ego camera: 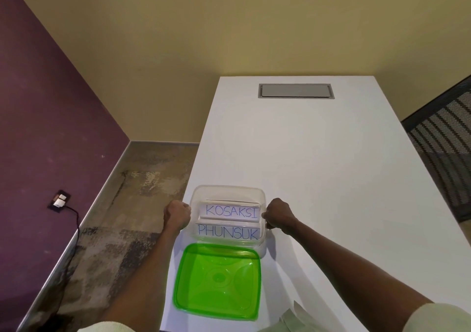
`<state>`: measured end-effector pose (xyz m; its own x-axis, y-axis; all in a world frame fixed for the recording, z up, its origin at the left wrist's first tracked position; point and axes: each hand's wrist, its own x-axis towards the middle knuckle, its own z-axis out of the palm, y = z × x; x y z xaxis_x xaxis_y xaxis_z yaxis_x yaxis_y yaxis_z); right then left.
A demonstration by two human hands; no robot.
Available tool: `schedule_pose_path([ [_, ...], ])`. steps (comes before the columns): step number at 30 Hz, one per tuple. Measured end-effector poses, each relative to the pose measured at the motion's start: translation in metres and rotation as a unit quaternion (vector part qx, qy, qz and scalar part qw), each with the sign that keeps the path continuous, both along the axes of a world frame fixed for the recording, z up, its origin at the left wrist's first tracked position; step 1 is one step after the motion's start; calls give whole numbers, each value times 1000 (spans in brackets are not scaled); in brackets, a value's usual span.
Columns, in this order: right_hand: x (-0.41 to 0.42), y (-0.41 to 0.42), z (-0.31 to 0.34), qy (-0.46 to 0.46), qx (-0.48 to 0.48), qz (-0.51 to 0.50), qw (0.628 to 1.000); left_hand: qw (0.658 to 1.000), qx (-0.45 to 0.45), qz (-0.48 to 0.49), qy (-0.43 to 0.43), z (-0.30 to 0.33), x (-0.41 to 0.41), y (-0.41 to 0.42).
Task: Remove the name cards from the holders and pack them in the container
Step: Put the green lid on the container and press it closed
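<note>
Gripping the clear container (pixel 227 191) low in the frame's middle, we've got our left hand (pixel 177 214) and right hand (pixel 279 215) curled on its opposite sides. Inside: name cards KOSAKSI (pixel 230 211) and PHUNSUK (pixel 227 231). The green lid (pixel 216 280) lies just below.

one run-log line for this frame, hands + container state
left hand: grips container left rim | right hand: grips right rim | cards KOSAKSI, PHUNSUK: inside | green lid: off, on table

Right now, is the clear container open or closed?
Open: the clear container has no lid on, and the green lid lies on the table beside it.
</note>
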<state>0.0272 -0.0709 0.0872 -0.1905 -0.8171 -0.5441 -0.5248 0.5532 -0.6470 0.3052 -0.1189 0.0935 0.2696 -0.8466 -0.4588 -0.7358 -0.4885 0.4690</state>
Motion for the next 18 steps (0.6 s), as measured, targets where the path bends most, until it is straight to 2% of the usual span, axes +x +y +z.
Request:
schedule_pose_path([
  [10,-29,-9,22,9,-34,7,999,998,-54,28,32,26,-22,-4],
  [18,-89,-10,48,49,-80,-28,995,995,-81,12,64,53,-88,-9],
])
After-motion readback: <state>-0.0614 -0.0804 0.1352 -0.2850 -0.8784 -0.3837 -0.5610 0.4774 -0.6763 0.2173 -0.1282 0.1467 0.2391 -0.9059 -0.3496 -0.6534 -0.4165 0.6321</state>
